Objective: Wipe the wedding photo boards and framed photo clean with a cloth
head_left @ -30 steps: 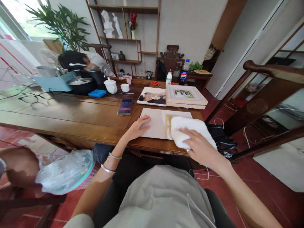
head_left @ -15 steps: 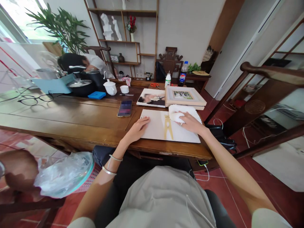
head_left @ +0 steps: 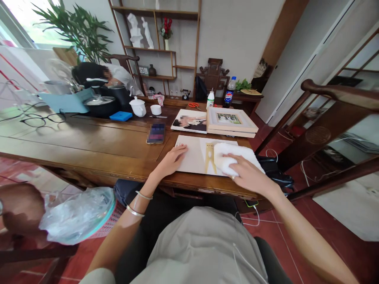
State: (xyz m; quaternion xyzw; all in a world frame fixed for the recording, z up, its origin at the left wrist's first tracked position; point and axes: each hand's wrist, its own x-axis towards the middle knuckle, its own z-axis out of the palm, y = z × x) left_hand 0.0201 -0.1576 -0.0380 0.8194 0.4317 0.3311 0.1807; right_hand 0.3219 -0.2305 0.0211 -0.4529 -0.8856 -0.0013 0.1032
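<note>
A pale flat board (head_left: 194, 156) lies near the table's front edge, with a yellow Eiffel-Tower-like shape (head_left: 210, 157) on its middle. My left hand (head_left: 171, 159) rests flat on the board's left side, fingers stretched out and holding nothing. My right hand (head_left: 244, 171) grips a bunched white cloth (head_left: 241, 152) and presses it on the board's right part. The cloth covers much of that side, reaches past the board's right edge and partly hides my fingertips.
Behind the board lie a photo print (head_left: 189, 120) and stacked picture frames (head_left: 232, 122). A phone (head_left: 156, 133), a white teapot (head_left: 137, 107), a cola bottle (head_left: 229, 92) and orange-handled scissors (head_left: 194, 105) are on the wooden table (head_left: 118, 140). Another person (head_left: 126, 77) leans over across the table.
My right hand has slid the cloth toward me and to the right over the board. The cloth has spread wider. My left hand stays in place.
</note>
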